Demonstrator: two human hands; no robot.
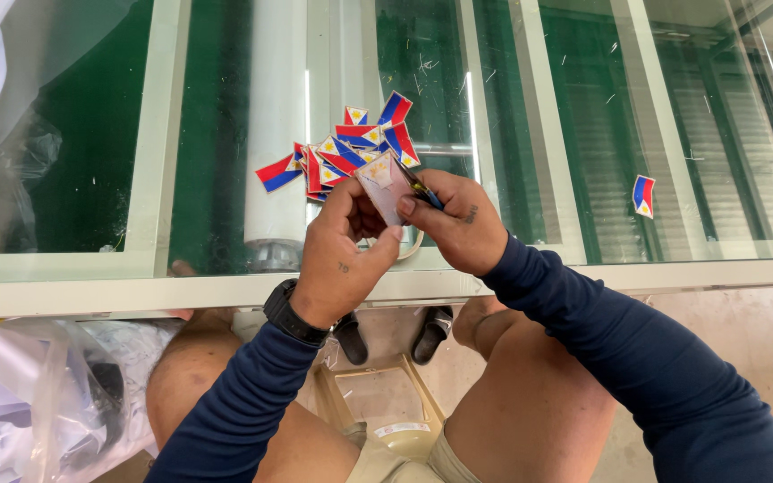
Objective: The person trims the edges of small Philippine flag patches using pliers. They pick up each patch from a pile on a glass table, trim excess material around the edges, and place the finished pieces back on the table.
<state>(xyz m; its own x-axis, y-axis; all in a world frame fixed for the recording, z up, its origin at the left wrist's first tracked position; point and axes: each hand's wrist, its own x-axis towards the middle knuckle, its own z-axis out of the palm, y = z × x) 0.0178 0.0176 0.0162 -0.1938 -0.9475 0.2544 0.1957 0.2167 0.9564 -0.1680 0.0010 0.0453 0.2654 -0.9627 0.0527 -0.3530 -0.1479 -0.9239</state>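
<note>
Both hands hold one small patch, seen from its pale back, at the near edge of the glass-topped bench (225, 291).

The left hand (344, 255) pinches the lower edge of the pale-backed flag patch (384, 183) between thumb and fingers; the right hand (454, 224) is closed on a small dark-handled cutting tool (422, 191) set against the patch's right edge. For a clean result, keep the patch taut and turn it rather than the tool, working close to the border. The patch is held just in front of a loose pile of red, blue and white flag patches (344, 154); a single flag patch (643, 195) lies well apart to the right. The tool's blades are hidden by the fingers, so its exact type cannot be determined. The patch's printed face is turned away.
</note>
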